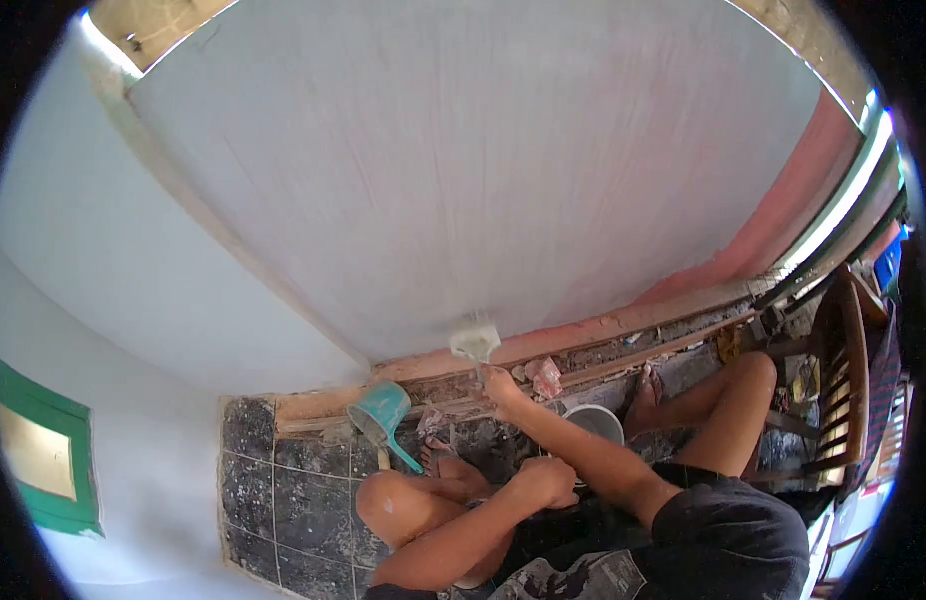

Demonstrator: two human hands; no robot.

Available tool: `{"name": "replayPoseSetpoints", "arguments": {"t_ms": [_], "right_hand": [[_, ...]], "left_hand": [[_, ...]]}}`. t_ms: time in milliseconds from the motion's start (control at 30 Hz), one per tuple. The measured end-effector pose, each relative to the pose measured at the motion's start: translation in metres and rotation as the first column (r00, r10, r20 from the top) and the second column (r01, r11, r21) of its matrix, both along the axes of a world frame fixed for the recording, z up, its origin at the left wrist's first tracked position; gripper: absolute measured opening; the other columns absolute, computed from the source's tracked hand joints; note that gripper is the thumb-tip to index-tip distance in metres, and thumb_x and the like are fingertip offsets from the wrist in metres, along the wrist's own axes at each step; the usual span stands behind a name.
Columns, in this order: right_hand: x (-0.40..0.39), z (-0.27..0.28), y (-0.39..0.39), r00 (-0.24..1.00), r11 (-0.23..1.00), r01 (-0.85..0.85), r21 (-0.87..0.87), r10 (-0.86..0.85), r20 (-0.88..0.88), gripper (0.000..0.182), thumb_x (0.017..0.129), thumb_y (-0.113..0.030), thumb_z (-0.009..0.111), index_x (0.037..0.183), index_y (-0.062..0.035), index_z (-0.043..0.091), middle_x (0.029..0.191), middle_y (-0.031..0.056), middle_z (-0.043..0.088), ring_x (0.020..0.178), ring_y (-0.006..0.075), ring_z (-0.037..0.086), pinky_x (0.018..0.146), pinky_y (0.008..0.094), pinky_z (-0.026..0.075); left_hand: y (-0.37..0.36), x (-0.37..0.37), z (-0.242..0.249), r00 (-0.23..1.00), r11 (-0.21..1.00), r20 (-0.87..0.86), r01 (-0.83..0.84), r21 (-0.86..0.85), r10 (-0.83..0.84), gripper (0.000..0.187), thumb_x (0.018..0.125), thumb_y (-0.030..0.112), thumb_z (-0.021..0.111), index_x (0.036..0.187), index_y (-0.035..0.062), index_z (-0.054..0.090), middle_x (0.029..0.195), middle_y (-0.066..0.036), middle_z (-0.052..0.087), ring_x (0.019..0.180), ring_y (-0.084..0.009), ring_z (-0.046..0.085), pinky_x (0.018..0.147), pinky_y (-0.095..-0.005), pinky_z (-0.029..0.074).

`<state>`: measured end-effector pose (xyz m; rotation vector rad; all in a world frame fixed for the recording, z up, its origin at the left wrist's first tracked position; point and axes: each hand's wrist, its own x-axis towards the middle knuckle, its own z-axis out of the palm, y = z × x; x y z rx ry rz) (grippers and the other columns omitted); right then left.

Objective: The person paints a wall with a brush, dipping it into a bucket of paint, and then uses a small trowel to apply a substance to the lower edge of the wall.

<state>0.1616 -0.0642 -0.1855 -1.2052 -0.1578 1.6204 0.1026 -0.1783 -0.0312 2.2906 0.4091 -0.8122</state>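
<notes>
My right hand (498, 391) is closed around the handle of a wide paint brush (475, 342). The bristles rest against the lower part of the wall (463, 200), which carries streaky whitish paint over pink. Below my right forearm, my left hand (548, 484) is closed at the near side of a white bucket (595, 424). Whether its fingers grip the bucket's rim or something else is hidden. The forearm also covers part of the bucket. A turquoise dipper (381, 407) lies tilted on the floor to the left, its handle pointing toward my foot.
A rough ledge with wooden strips (663, 352) and rubble (546, 378) runs along the wall's foot. Dark, paint-spattered tiles (313, 500) cover the floor at left. A wooden chair (845, 390) stands close on the right. Bare pink (783, 215) shows at the wall's right edge.
</notes>
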Motion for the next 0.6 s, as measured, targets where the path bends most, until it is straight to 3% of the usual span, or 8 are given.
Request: {"name": "replayPoseSetpoints", "arguments": {"t_ms": [33, 133, 233, 267, 333, 433, 533, 600], "right_hand": [[0.004, -0.012, -0.002, 0.998, 0.995, 0.007, -0.099, -0.013, -0.056, 0.023, 0.098, -0.031, 0.043, 0.092, -0.0114, 0.052, 0.072, 0.0013, 0.052, 0.048, 0.0109, 0.041, 0.041, 0.025, 0.031], [0.032, 0.056, 0.009, 0.963, 0.979, 0.18, -0.095, -0.195, -0.186, 0.016, 0.096, -0.022, 0.043, 0.093, -0.0102, 0.053, 0.075, 0.0023, 0.053, 0.048, 0.0101, 0.04, 0.039, 0.024, 0.03], [0.058, 0.198, 0.01, 0.984, 0.997, 0.035, -0.062, -0.045, -0.175, 0.016, 0.095, -0.023, 0.046, 0.096, -0.0086, 0.052, 0.076, 0.0026, 0.053, 0.044, 0.0065, 0.032, 0.032, 0.0177, 0.02], [0.061, 0.239, -0.001, 0.998, 0.999, -0.012, 0.034, 0.014, -0.068, 0.019, 0.097, -0.026, 0.046, 0.097, -0.0075, 0.051, 0.072, -0.0003, 0.05, 0.043, 0.0048, 0.03, 0.032, 0.0169, 0.019], [0.076, 0.288, -0.016, 0.932, 0.958, -0.082, 0.274, 0.172, -0.32, 0.023, 0.099, -0.028, 0.044, 0.099, -0.0059, 0.05, 0.067, -0.0045, 0.041, 0.042, 0.0001, 0.028, 0.029, 0.0152, 0.019], [0.081, 0.356, -0.03, 0.979, 0.808, -0.048, 0.587, 0.154, -0.132, 0.028, 0.098, -0.033, 0.045, 0.103, -0.0059, 0.051, 0.067, -0.0045, 0.041, 0.042, -0.001, 0.028, 0.028, 0.0131, 0.018], [0.091, 0.368, -0.016, 0.998, 0.527, -0.056, 0.848, 0.008, 0.061, 0.032, 0.098, -0.037, 0.045, 0.105, -0.0063, 0.051, 0.068, -0.0041, 0.043, 0.043, -0.001, 0.027, 0.029, 0.0133, 0.016], [0.093, 0.352, -0.007, 0.991, 0.679, 0.032, 0.733, -0.114, 0.062, 0.035, 0.097, -0.043, 0.045, 0.104, -0.0081, 0.05, 0.065, -0.0039, 0.041, 0.044, 0.0017, 0.029, 0.033, 0.0169, 0.019]], "left_hand": [[0.002, -0.001, 0.002, 1.0, 1.0, 0.018, 0.013, -0.014, -0.013, 0.048, 0.082, 0.044, 0.06, 0.093, -0.0012, 0.069, 0.096, -0.021, 0.067, 0.094, -0.0351, 0.064, 0.083, -0.0452, 0.051], [0.008, -0.006, 0.003, 0.996, 1.0, 0.091, 0.007, 0.012, -0.008, 0.047, 0.082, 0.044, 0.06, 0.09, -0.0022, 0.069, 0.092, -0.022, 0.067, 0.092, -0.0364, 0.065, 0.082, -0.0454, 0.051], [0.008, -0.002, -0.001, 0.995, 1.0, 0.098, -0.014, 0.021, 0.012, 0.047, 0.082, 0.043, 0.06, 0.087, -0.0026, 0.069, 0.089, -0.022, 0.067, 0.089, -0.0379, 0.065, 0.081, -0.0457, 0.052], [0.009, 0.0, -0.001, 0.997, 1.0, 0.081, -0.013, 0.018, 0.011, 0.047, 0.082, 0.043, 0.061, 0.087, -0.0027, 0.069, 0.089, -0.022, 0.067, 0.088, -0.0385, 0.065, 0.08, -0.0458, 0.052], [0.013, 0.002, 0.006, 0.995, 0.998, 0.082, -0.057, 0.019, 0.055, 0.045, 0.083, 0.042, 0.061, 0.087, -0.0019, 0.069, 0.09, -0.022, 0.067, 0.088, -0.0387, 0.065, 0.08, -0.0457, 0.052], [0.019, 0.002, 0.021, 0.989, 0.994, 0.102, -0.11, 0.005, 0.109, 0.044, 0.082, 0.041, 0.062, 0.087, -0.0018, 0.069, 0.09, -0.022, 0.066, 0.089, -0.0389, 0.064, 0.079, -0.0457, 0.052], [0.025, 0.0, 0.024, 0.986, 0.991, 0.102, -0.134, 0.01, 0.133, 0.043, 0.082, 0.04, 0.063, 0.087, -0.0017, 0.069, 0.091, -0.022, 0.067, 0.089, -0.0378, 0.065, 0.077, -0.0465, 0.053], [0.026, -0.001, 0.015, 0.981, 0.988, 0.128, -0.15, 0.039, 0.144, 0.043, 0.082, 0.04, 0.062, 0.088, -0.0014, 0.069, 0.091, -0.021, 0.067, 0.089, -0.0372, 0.065, 0.077, -0.0466, 0.053]]}}
